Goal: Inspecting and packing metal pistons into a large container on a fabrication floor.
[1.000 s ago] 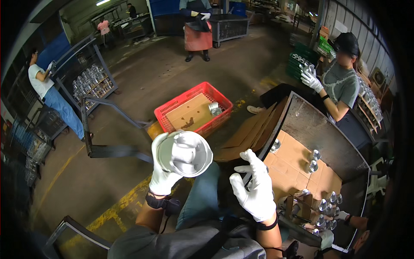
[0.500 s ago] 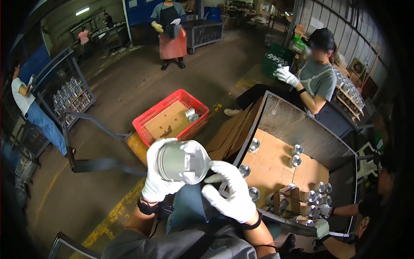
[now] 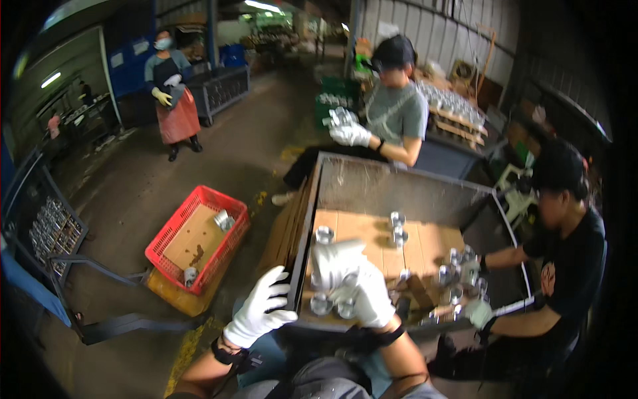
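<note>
My left hand (image 3: 262, 307), in a white glove, is empty with its fingers spread, beside the near left edge of the metal bin (image 3: 407, 171). Over that bin's near left part reaches my gloved right hand (image 3: 370, 298), smeared by motion. It appears closed round a pale, ridged piston (image 3: 337, 261), whose outline is blurred. Just below this hand another piston (image 3: 321, 304) stands on the cardboard lining. More silver pistons (image 3: 397, 229) stand in the bin's middle, with several at its right side.
A red basket (image 3: 163, 229) with a few metal pieces stands on the left, beside bent metal bars (image 3: 133, 324). At the right, a co-worker (image 3: 571, 246) reaches into the bin. Another person (image 3: 399, 110) holds a metal part behind it; an aproned person (image 3: 176, 100) stands farther back.
My left hand has let go of the piston, which appears to be in my right hand over the bin. The view has turned right. The person behind the bin now holds a metal part.
</note>
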The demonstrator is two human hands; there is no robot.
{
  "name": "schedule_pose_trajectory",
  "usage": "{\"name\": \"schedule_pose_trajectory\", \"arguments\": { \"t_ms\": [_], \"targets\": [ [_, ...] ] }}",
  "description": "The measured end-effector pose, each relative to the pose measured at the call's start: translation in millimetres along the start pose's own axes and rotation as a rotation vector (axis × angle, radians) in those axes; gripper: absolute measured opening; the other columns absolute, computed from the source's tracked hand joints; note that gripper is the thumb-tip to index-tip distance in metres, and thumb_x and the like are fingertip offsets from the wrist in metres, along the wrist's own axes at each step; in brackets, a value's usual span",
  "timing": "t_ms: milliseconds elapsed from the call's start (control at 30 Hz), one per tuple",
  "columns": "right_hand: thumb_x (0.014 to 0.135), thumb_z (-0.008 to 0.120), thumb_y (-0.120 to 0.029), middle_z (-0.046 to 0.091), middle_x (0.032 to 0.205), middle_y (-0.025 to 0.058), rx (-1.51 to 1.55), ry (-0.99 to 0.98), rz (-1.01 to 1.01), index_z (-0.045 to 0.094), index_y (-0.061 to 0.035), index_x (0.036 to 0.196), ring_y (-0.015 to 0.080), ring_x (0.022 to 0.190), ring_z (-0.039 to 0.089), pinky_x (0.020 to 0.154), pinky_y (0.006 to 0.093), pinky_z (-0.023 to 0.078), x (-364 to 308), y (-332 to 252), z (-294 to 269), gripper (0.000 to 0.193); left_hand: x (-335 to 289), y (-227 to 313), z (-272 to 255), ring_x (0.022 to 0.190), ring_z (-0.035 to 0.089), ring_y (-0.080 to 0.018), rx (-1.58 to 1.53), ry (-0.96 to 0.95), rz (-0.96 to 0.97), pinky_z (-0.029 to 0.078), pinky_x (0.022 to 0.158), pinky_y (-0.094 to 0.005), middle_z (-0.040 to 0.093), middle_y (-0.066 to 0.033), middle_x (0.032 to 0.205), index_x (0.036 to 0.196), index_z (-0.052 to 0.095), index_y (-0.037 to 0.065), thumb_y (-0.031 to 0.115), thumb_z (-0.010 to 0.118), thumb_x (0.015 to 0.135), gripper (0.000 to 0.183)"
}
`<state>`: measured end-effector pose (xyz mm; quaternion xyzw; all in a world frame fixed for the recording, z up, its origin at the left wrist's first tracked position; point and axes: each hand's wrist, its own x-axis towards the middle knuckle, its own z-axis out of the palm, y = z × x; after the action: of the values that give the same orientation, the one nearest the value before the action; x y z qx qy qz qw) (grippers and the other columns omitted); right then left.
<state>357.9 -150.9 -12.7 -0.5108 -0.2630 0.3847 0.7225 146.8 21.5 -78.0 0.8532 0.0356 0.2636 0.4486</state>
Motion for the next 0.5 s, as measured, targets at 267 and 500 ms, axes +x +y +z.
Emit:
{"name": "schedule_pose_trajectory", "arguments": {
  "t_ms": [267, 500],
  "targets": [
    [0.094, 0.065, -0.027, 0.065, 0.097, 0.009, -0.472, 0.063, 0.184, 0.058, 0.0014, 0.116, 0.0148, 0.079, 0.064, 0.071, 0.0264, 0.054, 54.7, -54.4, -105.9, 0.037, 34.6, 2.2, 72.2, 0.114, 0.057, -0.0339, 0.62, -0.386, 0.249, 0.038, 0.108, -0.0536, 0.063, -0.0123, 0.113, 0.125, 0.062, 0.008, 0.051, 0.075, 0.072, 0.07],
    [0.082, 0.068, -0.04, 0.068, 0.105, 0.012, -0.938, -0.087, 0.568, 0.058, -0.01, 0.119, 0.0252, 0.083, 0.069, 0.063, 0.0364, 0.057, 148.1, 108.1, -198.9, 0.048, 23.3, -21.3, 86.2, 0.069, 0.062, -0.0219, 0.615, -0.363, 0.331, 0.047, 0.077, -0.037, 0.063, -0.002, 0.073, 0.104, 0.068, 0.012, 0.039, 0.076, 0.073, 0.042]
  ]
}}
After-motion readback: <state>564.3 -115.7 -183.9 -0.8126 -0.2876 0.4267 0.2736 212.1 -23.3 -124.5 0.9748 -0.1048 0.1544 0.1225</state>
